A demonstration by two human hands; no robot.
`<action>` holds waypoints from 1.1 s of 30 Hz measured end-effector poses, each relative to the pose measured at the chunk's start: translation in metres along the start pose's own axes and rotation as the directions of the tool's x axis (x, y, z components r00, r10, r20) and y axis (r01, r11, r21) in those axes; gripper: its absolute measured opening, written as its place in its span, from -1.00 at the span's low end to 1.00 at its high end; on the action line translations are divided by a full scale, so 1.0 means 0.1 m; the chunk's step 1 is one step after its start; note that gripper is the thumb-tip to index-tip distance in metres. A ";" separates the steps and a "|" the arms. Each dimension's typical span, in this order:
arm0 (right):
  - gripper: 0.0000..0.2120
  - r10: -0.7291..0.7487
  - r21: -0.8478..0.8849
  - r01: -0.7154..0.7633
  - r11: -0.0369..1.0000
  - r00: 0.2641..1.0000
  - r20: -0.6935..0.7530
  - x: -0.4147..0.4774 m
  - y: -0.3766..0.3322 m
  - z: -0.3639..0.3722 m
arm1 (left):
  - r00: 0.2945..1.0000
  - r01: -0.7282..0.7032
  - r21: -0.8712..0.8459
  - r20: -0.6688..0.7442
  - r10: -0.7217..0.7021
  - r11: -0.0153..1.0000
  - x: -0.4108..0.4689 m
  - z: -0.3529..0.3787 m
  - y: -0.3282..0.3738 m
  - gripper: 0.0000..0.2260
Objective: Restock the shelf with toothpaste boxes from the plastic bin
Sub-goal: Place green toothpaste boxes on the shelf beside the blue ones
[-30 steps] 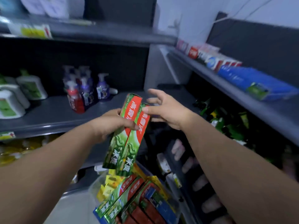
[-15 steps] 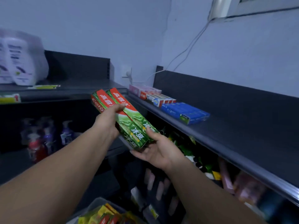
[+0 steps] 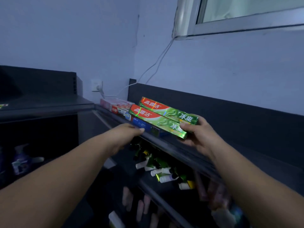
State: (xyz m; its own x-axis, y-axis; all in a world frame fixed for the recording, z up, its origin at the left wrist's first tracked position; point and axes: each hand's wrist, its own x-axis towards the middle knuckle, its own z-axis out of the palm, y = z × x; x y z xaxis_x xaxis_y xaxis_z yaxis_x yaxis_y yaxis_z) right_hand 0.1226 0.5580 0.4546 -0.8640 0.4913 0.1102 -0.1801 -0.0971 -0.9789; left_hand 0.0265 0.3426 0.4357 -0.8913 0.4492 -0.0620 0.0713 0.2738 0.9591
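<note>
The right hand (image 3: pixel 199 137) held two green and red toothpaste boxes (image 3: pixel 161 117) side by side by their green ends. Its thumb lay curled over the nearer box and its fingers (image 3: pixel 185 142) were curled beneath, pinching the pair between them. From those fingers the boxes ran away to the left and back, their red ends farthest from the grip. They sat over the top shelf (image 3: pixel 181 150), above a row of blue boxes (image 3: pixel 141 125); whether they rested on that row or hung just clear of it could not be told.

The left hand (image 3: pixel 122 134) reached in from the left, seen from its back. Its fingers (image 3: pixel 139 129) were straight, pressed together and held nothing. Their tips were at the front edge of the shelf, right by the near end of the blue boxes and just below the red end of the nearer toothpaste box; contact could not be told.

Beyond the left fingers, farther along the shelf, lay red and white boxes (image 3: pixel 115 106). Past these, a wall socket (image 3: pixel 97 85) held a plug, and a cable (image 3: pixel 154 63) climbed from it to a window frame (image 3: pixel 230 25). Below both sets of fingers, white-capped tubes (image 3: pixel 158 167) lay heaped on a lower shelf (image 3: pixel 158 199).
</note>
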 end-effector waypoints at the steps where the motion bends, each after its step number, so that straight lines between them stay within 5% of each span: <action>1: -0.60 -0.033 -0.051 0.031 0.998 0.999 -0.039 0.06 -0.03 -0.16 | 0.999 -0.042 0.078 0.000 0.042 0.996 0.06 0.08 0.01 -0.67; 8: -0.42 -0.152 -0.280 0.091 0.956 0.967 -0.204 0.40 0.10 -1.00 | 0.986 -0.161 0.376 0.098 0.134 0.913 0.42 0.68 0.12 -0.51; 14: -0.40 -0.129 -0.374 0.051 0.926 0.974 -0.186 0.61 0.43 -1.14 | 0.974 -0.212 0.510 0.182 0.137 0.834 0.67 1.08 0.12 -0.48; 25: -0.50 0.152 -0.121 -0.157 0.980 0.987 -0.043 0.71 0.40 -1.17 | 0.924 -0.381 0.682 0.304 0.232 0.625 0.85 1.43 0.08 -0.44; 33: -0.52 0.053 -0.028 -0.058 0.998 0.988 -0.147 0.93 0.35 -1.33 | 0.903 -0.430 0.746 0.349 0.251 0.508 1.00 1.55 0.06 -0.38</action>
State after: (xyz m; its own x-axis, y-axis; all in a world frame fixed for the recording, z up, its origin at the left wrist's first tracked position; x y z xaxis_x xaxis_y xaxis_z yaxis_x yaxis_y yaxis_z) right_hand 0.0984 0.7156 0.4072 -0.7939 0.6072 0.0313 -0.1162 -0.1010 -0.9881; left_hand 0.0070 0.5208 0.3922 -0.6302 0.7713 0.0887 0.7538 0.5805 0.3081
